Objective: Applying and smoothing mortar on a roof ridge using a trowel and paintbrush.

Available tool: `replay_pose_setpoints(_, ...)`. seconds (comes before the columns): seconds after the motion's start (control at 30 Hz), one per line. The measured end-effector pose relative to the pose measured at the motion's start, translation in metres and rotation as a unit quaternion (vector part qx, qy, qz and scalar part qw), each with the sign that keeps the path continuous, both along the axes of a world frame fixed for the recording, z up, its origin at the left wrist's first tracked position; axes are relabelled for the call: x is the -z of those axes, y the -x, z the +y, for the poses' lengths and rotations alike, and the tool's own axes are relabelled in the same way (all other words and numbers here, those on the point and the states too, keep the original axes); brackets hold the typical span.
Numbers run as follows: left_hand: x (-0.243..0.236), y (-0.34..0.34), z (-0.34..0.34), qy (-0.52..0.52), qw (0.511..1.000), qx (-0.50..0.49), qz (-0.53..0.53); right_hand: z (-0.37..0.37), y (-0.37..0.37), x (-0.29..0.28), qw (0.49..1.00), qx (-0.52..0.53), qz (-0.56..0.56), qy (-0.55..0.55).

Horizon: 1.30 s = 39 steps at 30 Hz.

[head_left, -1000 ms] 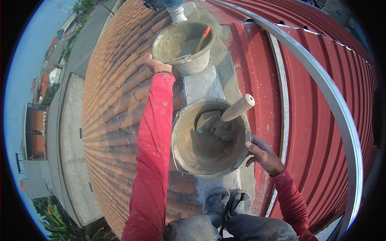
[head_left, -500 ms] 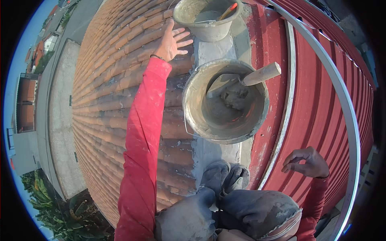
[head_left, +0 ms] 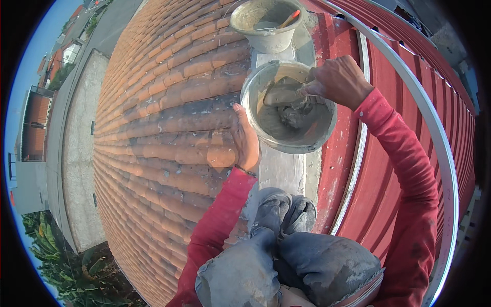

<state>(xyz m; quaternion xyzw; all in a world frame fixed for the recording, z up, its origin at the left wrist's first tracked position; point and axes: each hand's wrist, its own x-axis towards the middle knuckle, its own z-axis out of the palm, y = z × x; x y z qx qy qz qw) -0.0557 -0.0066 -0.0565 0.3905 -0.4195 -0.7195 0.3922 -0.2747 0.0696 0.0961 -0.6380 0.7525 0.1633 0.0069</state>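
Atop the roof ridge (head_left: 281, 174) | right hand (head_left: 340, 79) — empty moments ago — now clamped on trowel (head_left: 284, 96) | left hand (head_left: 246, 140) unclasped beside nearer bucket (head_left: 291, 140) | mortar (head_left: 299, 117) seemingly workable now

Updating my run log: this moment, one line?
right hand: gripping trowel | left hand: beside near bucket, contact unclear | grey mix: in near bucket | far bucket: tool inside

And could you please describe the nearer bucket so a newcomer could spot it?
A pale strip runs between the orange tile roof and the red metal roof. On it, just beyond the person's shoes, sits the nearer bucket. Unlike the farther bucket with its orange-tipped tool, it has a trowel gripped by the right hand.
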Motion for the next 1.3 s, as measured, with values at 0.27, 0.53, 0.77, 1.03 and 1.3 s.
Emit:
replay_pose_setpoints(0.27, -0.057, 0.049, -0.062, 0.202, 0.937, 0.227, -0.172, 0.164, -0.025, 0.028, 0.893, 0.174, -0.361, 0.204)
replay_pose_setpoints(0.53, -0.063, 0.104, -0.072, 0.282, 0.869, 0.389, -0.121, 0.248, -0.053, 0.098, 0.890, 0.322, -0.221, 0.235)
replay_pose_setpoints(0.77, -0.067, 0.125, -0.038, 0.437, 0.742, 0.449, -0.238, 0.234, -0.051, 0.138, 0.953, 0.213, -0.195, 0.088)
replay_pose_setpoints(1.03, -0.067, 0.115, -0.036, 0.434, 0.748, 0.433, -0.254, 0.195, -0.103, 0.157, 0.830, 0.170, -0.513, 0.135)
replay_pose_setpoints(1.3, -0.064, 0.101, -0.061, 0.295, 0.880, 0.317, -0.197, 0.216, -0.116, 0.158, 0.655, 0.316, -0.656, 0.203)
